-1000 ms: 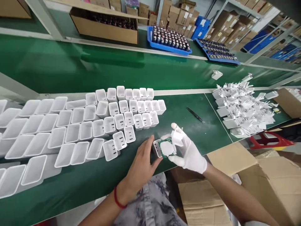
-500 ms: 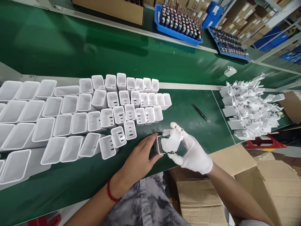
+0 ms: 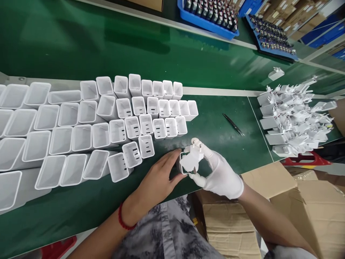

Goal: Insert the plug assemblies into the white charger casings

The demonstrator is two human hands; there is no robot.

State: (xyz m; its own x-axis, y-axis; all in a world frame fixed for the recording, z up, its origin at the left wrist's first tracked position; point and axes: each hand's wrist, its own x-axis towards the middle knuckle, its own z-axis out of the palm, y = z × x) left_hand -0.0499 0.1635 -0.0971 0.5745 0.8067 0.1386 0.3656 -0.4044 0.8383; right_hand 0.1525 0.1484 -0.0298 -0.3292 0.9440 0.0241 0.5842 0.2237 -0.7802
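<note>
My bare left hand [image 3: 159, 176] grips a white plastic charger housing [image 3: 182, 166] by its sides, its open end turned to the right. In my gloved right hand [image 3: 219, 174] is a white plug cover [image 3: 192, 156] with two metal pins, pinched between thumb and fingers. The cover sits at the housing's open mouth, partly over it; a gap shows along the edge. What lies inside the housing is mostly hidden. Rows of open white housings [image 3: 101, 135], several with slots in their bottoms, stand to the left of my hands.
Black tweezers [image 3: 233, 124] lie on the green table [image 3: 215, 108]. At the right is a pile of white plug parts [image 3: 293, 118]. Blue trays of small components [image 3: 207, 25] sit on the shelf behind. Open cardboard boxes [image 3: 304, 212] stand below the table's front edge.
The plug cover has turned so its two pins now point up and away, and it has come closer to the housing's mouth. The camera view has tilted slightly downward.
</note>
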